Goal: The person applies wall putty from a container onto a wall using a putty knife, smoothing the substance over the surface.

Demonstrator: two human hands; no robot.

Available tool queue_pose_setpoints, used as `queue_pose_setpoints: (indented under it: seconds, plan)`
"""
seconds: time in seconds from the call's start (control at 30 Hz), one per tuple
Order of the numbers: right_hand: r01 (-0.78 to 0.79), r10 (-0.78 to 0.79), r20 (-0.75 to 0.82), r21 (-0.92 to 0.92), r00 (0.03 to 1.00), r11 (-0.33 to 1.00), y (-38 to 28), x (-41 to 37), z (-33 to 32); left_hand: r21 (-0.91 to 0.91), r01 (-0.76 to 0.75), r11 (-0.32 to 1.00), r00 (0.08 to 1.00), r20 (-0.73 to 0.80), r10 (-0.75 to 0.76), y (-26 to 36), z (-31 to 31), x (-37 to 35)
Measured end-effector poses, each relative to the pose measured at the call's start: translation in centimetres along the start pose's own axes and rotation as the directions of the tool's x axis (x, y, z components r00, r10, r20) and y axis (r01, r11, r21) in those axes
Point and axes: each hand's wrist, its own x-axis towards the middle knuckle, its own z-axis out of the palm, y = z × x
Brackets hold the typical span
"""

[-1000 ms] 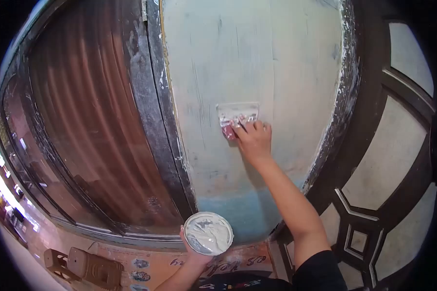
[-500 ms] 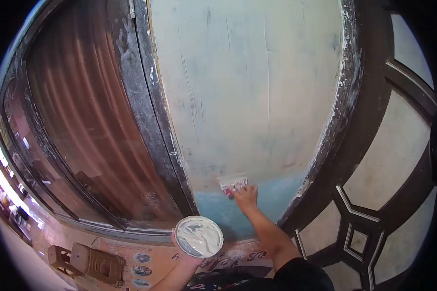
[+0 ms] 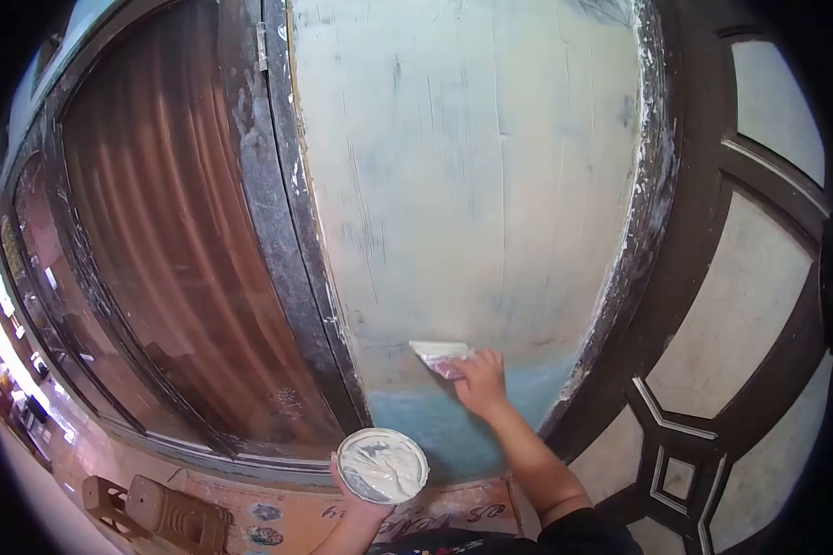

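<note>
My right hand (image 3: pixel 483 381) grips a putty knife (image 3: pixel 442 356) with a wide blade and a reddish handle. Its blade lies at the lower part of a wall panel (image 3: pixel 453 222), just above a blue-painted band (image 3: pixel 426 425). Whether the blade edge touches the surface is hard to tell. Smeared whitish filler covers the panel above that band, with thin ridges and grey streaks showing. Low in front of me, my left hand (image 3: pixel 366 511) is wrapped under and around a round tub (image 3: pixel 383 465) of creamy white putty, its top open and facing up.
A dark, worn frame (image 3: pixel 282 213) borders the panel on the left, beside glass with a brown curtain (image 3: pixel 171 240) behind it. Dark door panelling (image 3: pixel 731 296) stands at right. Brown plastic stools (image 3: pixel 171 511) and a printed floor sheet (image 3: pixel 296 518) lie below left.
The putty knife has tilted, showing its blade more edge-on, and sits slightly higher on the panel. My view has tipped upward a little. The tub remains in my left hand.
</note>
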Motion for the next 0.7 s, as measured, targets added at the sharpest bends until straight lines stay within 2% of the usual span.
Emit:
queue_pose_setpoints:
  seconds: [0.13, 0.27, 0.37, 0.5, 0.57, 0.6, 0.67, 0.7]
  plan:
    - [0.131, -0.120, -0.168, 0.057, 0.978, 0.990, 0.5, 8.4, -6.0, 0.046, -0.020, 0.999, 1.000, -0.010, 0.020, -0.6, 1.2, 0.7]
    - [0.286, -0.343, -0.424, -0.193, 0.838, 0.939, 1.8, 19.7, -13.3, 0.008, -0.036, 0.999, 0.999, 0.033, 0.036, -0.9, 2.2, 1.3]
    - [0.304, -0.389, -0.531, -0.244, 0.752, 0.921, 1.6, 29.1, -19.6, 0.006, -0.073, 0.997, 0.996, 0.053, 0.073, -1.2, 2.4, 2.0]
    - [0.263, -0.548, -0.517, -0.524, 0.658, 0.810, 1.4, 41.4, -26.2, 0.004, -0.147, 0.989, 0.988, 0.040, 0.147, -1.6, 3.3, 2.5]
    - [0.154, -0.590, -0.518, -0.657, 0.619, 0.738, 0.7, 46.6, -28.2, -0.004, -0.175, 0.985, 0.984, 0.018, 0.175, -1.8, 3.0, 2.9]
    - [0.158, -0.593, -0.521, -0.655, 0.613, 0.739, -0.1, 48.1, -28.9, 0.004, -0.193, 0.981, 0.981, 0.018, 0.192, -2.0, 3.1, 3.1]
    - [0.153, -0.539, -0.482, -0.631, 0.690, 0.760, -1.6, 50.3, -29.4, 0.002, -0.210, 0.978, 0.977, 0.024, 0.210, -2.3, 3.2, 3.6]
    - [0.160, -0.543, -0.479, -0.630, 0.690, 0.760, -1.7, 51.1, -29.0, 0.004, -0.219, 0.976, 0.975, 0.023, 0.219, -2.4, 3.0, 3.7]
